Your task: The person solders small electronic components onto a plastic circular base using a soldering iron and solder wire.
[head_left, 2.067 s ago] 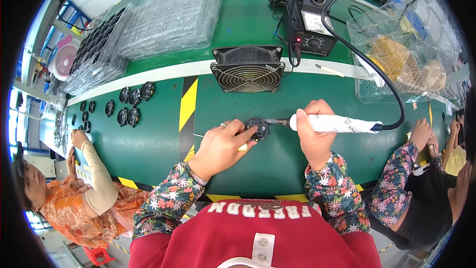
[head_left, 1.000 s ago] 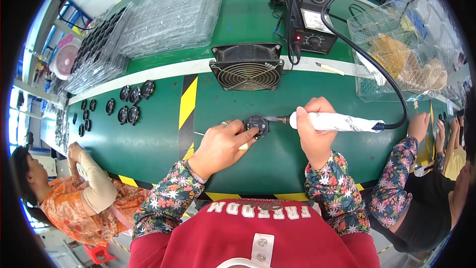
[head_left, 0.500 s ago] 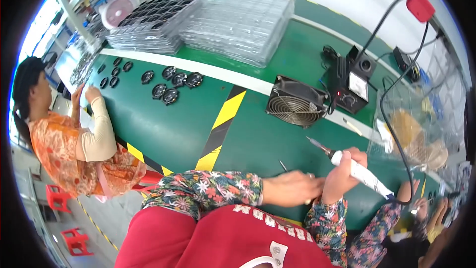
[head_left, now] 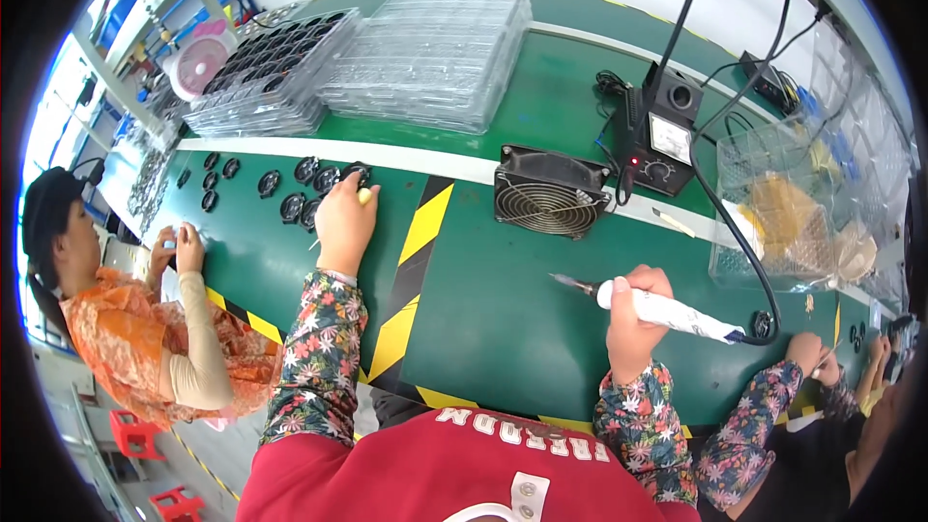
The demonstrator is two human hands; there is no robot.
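My left hand [head_left: 344, 220] is stretched out to a group of black round parts [head_left: 292, 208] on the green bench. Its fingers are closed at the edge of one black round part [head_left: 359, 172], partly hidden behind them. A thin pointed tool [head_left: 314, 244] sticks out from the same hand; its kind is hard to make out. Something yellowish [head_left: 364, 195] shows at the fingertips. My right hand [head_left: 636, 324] grips a soldering iron [head_left: 672, 314] by its white handle, the tip pointing left above the bench. A black cable loops up from the handle's end.
Behind stand a black fan [head_left: 548, 191], a soldering station [head_left: 667, 145] and stacked clear plastic trays [head_left: 425, 58]. A knife [head_left: 674, 222] lies on the white strip. One co-worker [head_left: 116, 309] sits at left; another's hand [head_left: 804, 350] is at right, near a black part [head_left: 762, 324].
My left hand has moved from beside my right hand, far left and forward to the black parts. The soldering iron has shifted slightly left. My view has turned a little.
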